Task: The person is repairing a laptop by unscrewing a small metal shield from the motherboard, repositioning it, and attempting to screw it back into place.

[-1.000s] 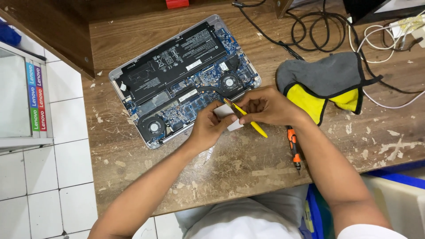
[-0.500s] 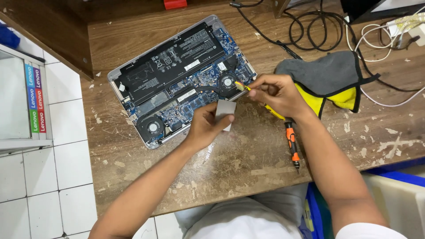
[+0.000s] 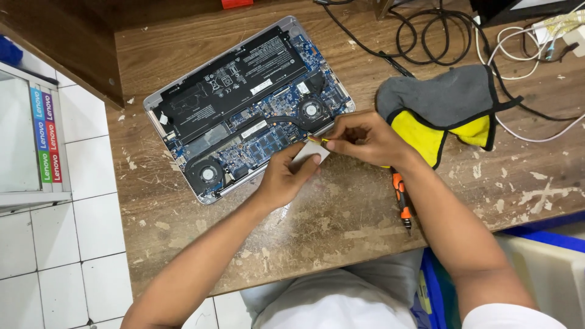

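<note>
An opened laptop (image 3: 244,103) lies bottom up on the worn wooden table (image 3: 341,225), its black battery, blue board and two fans exposed. My left hand (image 3: 283,176) holds a small pale grey flat piece (image 3: 308,152) at the laptop's near edge. My right hand (image 3: 365,139) is closed around a thin yellow tool, its tip (image 3: 322,140) touching the top of that piece beside the right fan (image 3: 312,110).
A grey and yellow cloth (image 3: 451,109) lies right of my right hand. An orange-handled screwdriver (image 3: 402,201) rests on the table under my right forearm. Black and white cables (image 3: 451,30) coil at the back right. A blue bin edge (image 3: 542,237) sits at lower right.
My right hand has swung the yellow tool up from the table towards the laptop's edge, so most of it is now hidden in my fist. My left hand has lifted the grey piece to meet it.
</note>
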